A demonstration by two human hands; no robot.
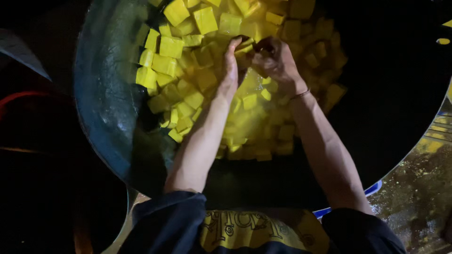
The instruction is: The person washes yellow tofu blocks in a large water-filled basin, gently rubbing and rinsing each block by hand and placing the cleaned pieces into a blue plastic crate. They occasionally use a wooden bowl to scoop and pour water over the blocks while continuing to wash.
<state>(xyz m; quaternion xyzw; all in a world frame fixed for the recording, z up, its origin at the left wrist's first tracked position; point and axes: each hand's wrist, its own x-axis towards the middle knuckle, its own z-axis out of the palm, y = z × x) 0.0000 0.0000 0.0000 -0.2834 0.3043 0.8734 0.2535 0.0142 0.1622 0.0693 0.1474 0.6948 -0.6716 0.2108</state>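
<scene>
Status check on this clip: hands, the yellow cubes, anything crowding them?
Left hand and right hand both down in the yellow cubes, fingers bent among them; grip unclear. Cubes heaped in a big dark pan. Nothing else in the way.

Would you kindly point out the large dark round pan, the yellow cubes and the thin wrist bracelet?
Large dark round pan point(101, 94), head view, bare left wall.
Yellow cubes point(171, 47), head view, one cube's top.
Thin wrist bracelet point(300, 94), head view, strand across right wrist.
</scene>
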